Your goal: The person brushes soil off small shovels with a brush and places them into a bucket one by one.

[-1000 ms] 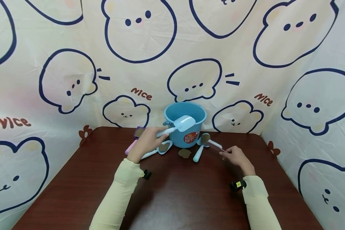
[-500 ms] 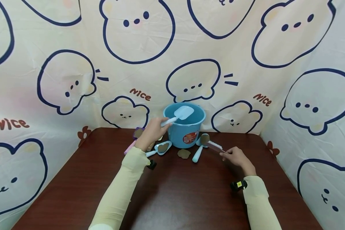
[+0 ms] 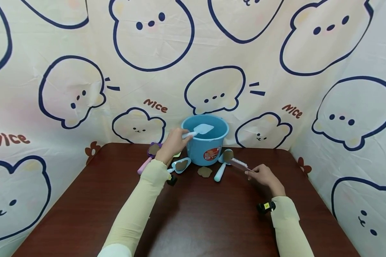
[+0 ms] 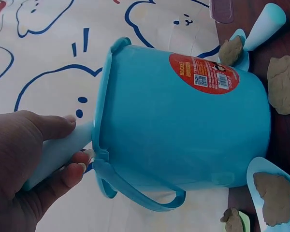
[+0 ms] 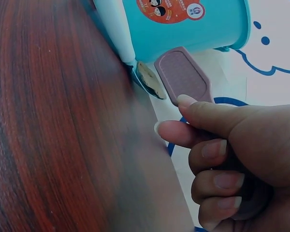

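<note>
In the head view my left hand (image 3: 172, 145) grips the handle of a light blue toy shovel (image 3: 203, 129). The shovel's blade overlaps the mouth of a blue bucket (image 3: 197, 151); in the left wrist view the bucket wall hides the blade, and thumb and fingers hold the pale handle (image 4: 63, 150) right at the rim. My right hand (image 3: 264, 176) holds a mauve brush (image 3: 239, 164), its white bristles facing up, near a blue scoop (image 3: 220, 172) bearing a brown clay-like lump (image 3: 228, 155). The right wrist view shows the brush's flat back (image 5: 181, 72) and curled fingers.
A flat brown lump (image 3: 204, 172) lies before the bucket. Left of it are another blue scoop (image 3: 187, 161) with a brown lump and a purple scoop with a pink handle (image 3: 144, 166). A small green piece (image 4: 244, 221) lies nearby. A printed cloth (image 3: 173, 89) backs the table.
My left hand has moved right and farther forward, bringing the shovel blade from in front of the bucket to over its mouth. The right hand and brush have stayed nearly still.
</note>
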`<state>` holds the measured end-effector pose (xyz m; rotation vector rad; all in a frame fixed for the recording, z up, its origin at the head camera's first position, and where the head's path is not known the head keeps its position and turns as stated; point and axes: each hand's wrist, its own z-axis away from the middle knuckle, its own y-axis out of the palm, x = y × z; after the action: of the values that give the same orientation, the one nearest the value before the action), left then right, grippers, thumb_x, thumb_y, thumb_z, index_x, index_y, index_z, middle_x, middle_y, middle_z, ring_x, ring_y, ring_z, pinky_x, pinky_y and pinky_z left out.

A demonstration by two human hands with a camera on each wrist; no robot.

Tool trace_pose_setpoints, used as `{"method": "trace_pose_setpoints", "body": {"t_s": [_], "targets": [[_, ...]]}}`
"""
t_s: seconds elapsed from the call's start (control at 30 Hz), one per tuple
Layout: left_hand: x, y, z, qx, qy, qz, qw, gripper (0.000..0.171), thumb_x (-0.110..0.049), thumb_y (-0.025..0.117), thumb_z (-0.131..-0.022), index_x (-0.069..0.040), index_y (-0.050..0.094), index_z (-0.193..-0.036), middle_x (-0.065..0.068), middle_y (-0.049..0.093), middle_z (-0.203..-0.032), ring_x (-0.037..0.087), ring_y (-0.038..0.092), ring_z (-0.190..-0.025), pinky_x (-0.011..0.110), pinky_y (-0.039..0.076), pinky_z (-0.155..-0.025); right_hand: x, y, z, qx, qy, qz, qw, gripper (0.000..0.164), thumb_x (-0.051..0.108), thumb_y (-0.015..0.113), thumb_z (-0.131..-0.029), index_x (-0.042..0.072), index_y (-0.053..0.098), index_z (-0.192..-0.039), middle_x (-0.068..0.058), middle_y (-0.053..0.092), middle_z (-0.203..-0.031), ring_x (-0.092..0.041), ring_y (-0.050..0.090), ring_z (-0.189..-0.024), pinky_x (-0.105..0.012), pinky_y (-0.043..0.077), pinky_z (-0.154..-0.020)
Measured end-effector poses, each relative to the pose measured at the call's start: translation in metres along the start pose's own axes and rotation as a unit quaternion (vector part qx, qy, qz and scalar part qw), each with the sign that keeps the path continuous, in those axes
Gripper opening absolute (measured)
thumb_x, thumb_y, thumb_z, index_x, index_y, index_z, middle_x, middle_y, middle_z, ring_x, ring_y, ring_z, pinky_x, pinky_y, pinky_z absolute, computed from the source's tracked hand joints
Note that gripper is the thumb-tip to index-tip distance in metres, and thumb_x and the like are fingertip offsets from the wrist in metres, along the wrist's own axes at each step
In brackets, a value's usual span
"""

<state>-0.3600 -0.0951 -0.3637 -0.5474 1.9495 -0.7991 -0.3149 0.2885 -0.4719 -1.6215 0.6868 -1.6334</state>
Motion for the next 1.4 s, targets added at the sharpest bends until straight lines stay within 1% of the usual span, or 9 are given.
{"method": "trace_pose_setpoints", "body": {"t_s": [0.2,0.3,0.43,0.57,0.67,0.93,1.13,1.27,1.4], "targets": [[0.000,0.001,-0.006,-0.025,0.001,-0.015,0.9996,0.032,-0.020,0.063,-0.102,0.004,0.070,-0.123,0.013,0.066,-0.079,0.019,0.061,-0.062,0.028,0.052,-0.059,-0.001,0.000,0.000,0.000,0.002,-0.002,1.000,0.038,0.033,0.064,-0.101,0.004,0.078,-0.081,-0.007,0.071,-0.085,-0.022,0.055,-0.083,-0.037,0.044,-0.074],[-0.001,0.002,-0.008,-0.040,-0.004,-0.018,0.9990,0.032,-0.018,0.065,-0.101,0.004,0.070,-0.123,0.017,0.072,-0.095,0.022,0.068,-0.071,0.033,0.059,-0.067,-0.002,0.000,-0.001,-0.002,0.001,0.000,1.000,0.037,0.032,0.064,-0.101,0.004,0.078,-0.081,-0.007,0.072,-0.084,-0.022,0.055,-0.082,-0.036,0.044,-0.074],[0.000,0.004,-0.013,-0.051,0.007,-0.023,0.9984,0.031,-0.015,0.068,-0.099,0.006,0.070,-0.121,0.022,0.071,-0.114,0.029,0.070,-0.090,0.044,0.060,-0.081,-0.002,0.001,-0.001,-0.004,-0.004,0.001,1.000,0.037,0.031,0.064,-0.101,0.004,0.079,-0.080,-0.007,0.072,-0.082,-0.021,0.055,-0.080,-0.035,0.043,-0.072],[-0.001,0.006,-0.017,-0.059,0.021,-0.032,0.9975,0.026,-0.012,0.069,-0.097,0.007,0.073,-0.115,0.021,0.071,-0.114,0.033,0.067,-0.102,0.047,0.057,-0.087,0.000,0.001,0.000,-0.002,0.001,-0.001,1.000,0.037,0.030,0.064,-0.101,0.003,0.078,-0.080,-0.007,0.071,-0.082,-0.022,0.054,-0.080,-0.034,0.042,-0.071],[-0.002,0.008,-0.020,-0.062,0.017,-0.034,0.9973,0.022,-0.009,0.070,-0.096,0.006,0.073,-0.113,0.021,0.070,-0.116,0.033,0.066,-0.107,0.048,0.057,-0.090,0.000,0.002,0.000,0.001,0.004,-0.001,1.000,0.037,0.031,0.065,-0.101,0.003,0.078,-0.079,-0.006,0.071,-0.080,-0.021,0.053,-0.079,-0.034,0.042,-0.070],[-0.005,0.014,-0.027,-0.068,0.002,-0.018,0.9975,0.018,-0.006,0.070,-0.095,0.003,0.071,-0.111,0.020,0.067,-0.116,0.033,0.063,-0.106,0.048,0.056,-0.093,-0.001,0.002,0.000,0.002,0.007,-0.004,1.000,0.037,0.032,0.065,-0.100,0.004,0.078,-0.079,-0.005,0.070,-0.079,-0.021,0.054,-0.080,-0.035,0.044,-0.072],[-0.003,0.021,-0.031,-0.084,0.011,-0.007,0.9964,0.017,-0.005,0.071,-0.094,0.001,0.068,-0.110,0.019,0.068,-0.113,0.033,0.065,-0.104,0.047,0.057,-0.090,-0.003,0.002,0.000,0.004,0.011,-0.005,1.000,0.037,0.032,0.066,-0.100,0.003,0.078,-0.080,-0.006,0.069,-0.080,-0.021,0.054,-0.079,-0.035,0.045,-0.072],[0.000,0.026,-0.033,-0.098,0.013,-0.002,0.9951,0.021,-0.005,0.072,-0.094,0.001,0.066,-0.113,0.020,0.068,-0.118,0.033,0.066,-0.106,0.049,0.056,-0.093,-0.003,0.002,0.000,0.003,0.007,-0.006,1.000,0.037,0.032,0.066,-0.100,0.003,0.078,-0.080,-0.006,0.069,-0.080,-0.021,0.055,-0.079,-0.035,0.045,-0.071],[0.000,0.029,-0.035,-0.098,0.008,0.007,0.9951,0.025,-0.006,0.071,-0.094,0.002,0.063,-0.117,0.022,0.066,-0.124,0.036,0.065,-0.110,0.052,0.054,-0.096,-0.004,0.002,-0.001,0.003,0.006,-0.005,1.000,0.037,0.032,0.066,-0.100,0.004,0.078,-0.080,-0.006,0.070,-0.080,-0.021,0.055,-0.079,-0.035,0.046,-0.071]]}}
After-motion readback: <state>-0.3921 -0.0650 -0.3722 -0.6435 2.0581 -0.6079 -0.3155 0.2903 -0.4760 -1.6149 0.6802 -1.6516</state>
